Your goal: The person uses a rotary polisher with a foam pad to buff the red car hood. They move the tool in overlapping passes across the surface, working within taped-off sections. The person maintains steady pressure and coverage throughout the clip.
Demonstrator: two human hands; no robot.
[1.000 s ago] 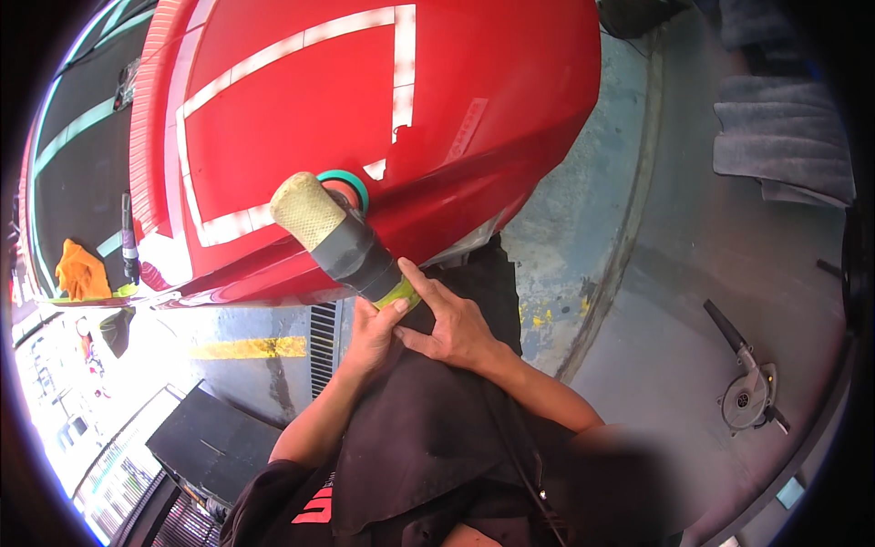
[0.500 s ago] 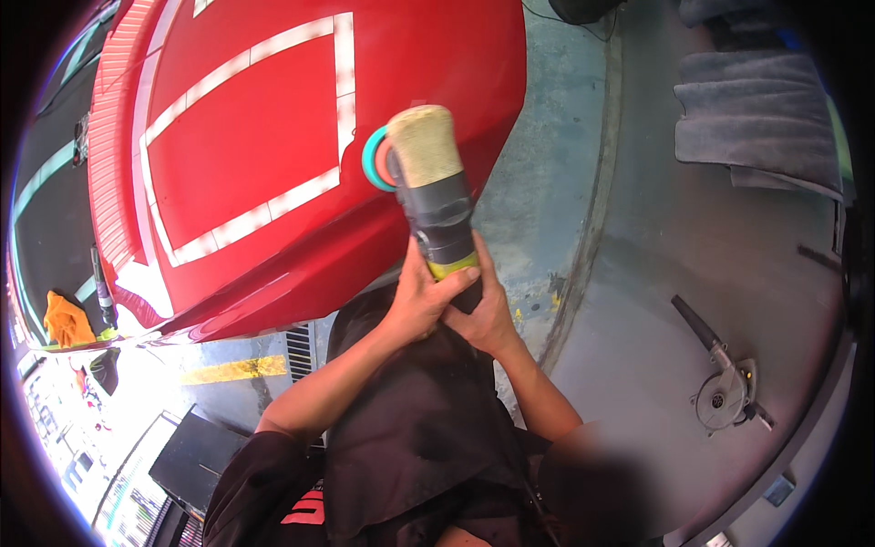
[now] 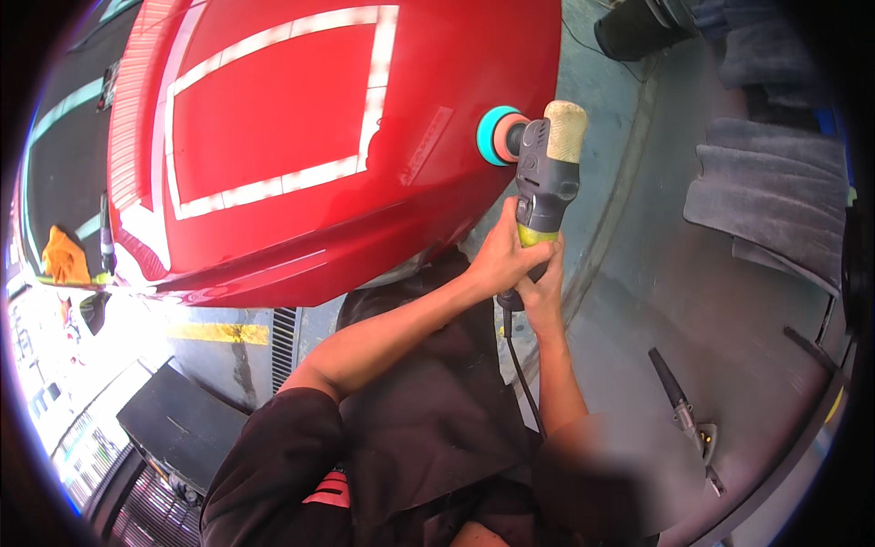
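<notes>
My left hand [image 3: 503, 253] and my right hand [image 3: 544, 290] are both wrapped around the handle of a dark electric polisher [image 3: 547, 182]. Its head has a pale fuzzy cover and points away from me, with a yellow-green band by my fingers. On its left side sits a round foam pad [image 3: 497, 137], teal and salmon, facing a glossy red car body [image 3: 273, 109]. The pad overlaps the body's right edge in view; I cannot tell whether they touch. A black cord [image 3: 519, 374] runs from the handle's end down past my right forearm.
Grey towels [image 3: 766, 178] hang at the right, with a black bin [image 3: 638, 27] at the far right. A blower-like tool [image 3: 688, 415] lies at the lower right. To the left are an orange cloth [image 3: 66, 255] and a black box [image 3: 182, 424]. A floor drain grate [image 3: 284, 342] is below the car.
Both hands have carried the polisher to the right, and it has turned so that its pad shows more fully. The whole view has shifted somewhat. Both hands keep their grip.
</notes>
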